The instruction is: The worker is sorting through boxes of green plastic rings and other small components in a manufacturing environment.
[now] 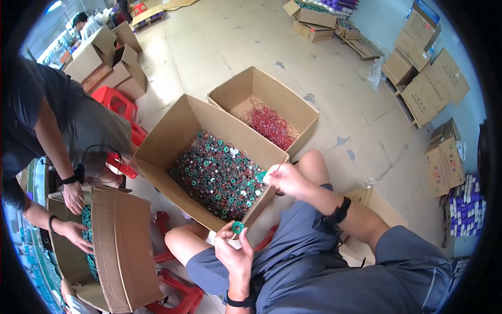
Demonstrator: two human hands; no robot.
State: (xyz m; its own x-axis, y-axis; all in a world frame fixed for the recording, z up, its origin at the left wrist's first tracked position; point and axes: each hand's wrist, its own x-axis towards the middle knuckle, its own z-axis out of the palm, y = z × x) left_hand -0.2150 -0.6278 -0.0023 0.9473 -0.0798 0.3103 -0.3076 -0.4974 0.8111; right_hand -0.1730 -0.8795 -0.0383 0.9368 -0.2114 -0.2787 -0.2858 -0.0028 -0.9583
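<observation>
My left hand (234, 254) pinches a green ring (238, 227), a small toroid-like part, just outside the near edge of a large cardboard box (183, 118). Over the right-hand wall of that box is my right hand (287, 180), its fingers closed on what looks like a thin red wire (281, 164). A green piece (260, 177) shows beside those fingertips; whether they touch it I cannot tell. The box holds a heap of small green rings and reddish wire-wound parts (217, 175), with a few white bits among them.
Behind it stands a second box (308, 118) holding red wire pieces (269, 123). At left, a co-worker's hands (73, 235) reach into another cardboard box (123, 246) of green rings. Red stools (180, 293) stand nearby. Cartons (431, 89) line the right wall.
</observation>
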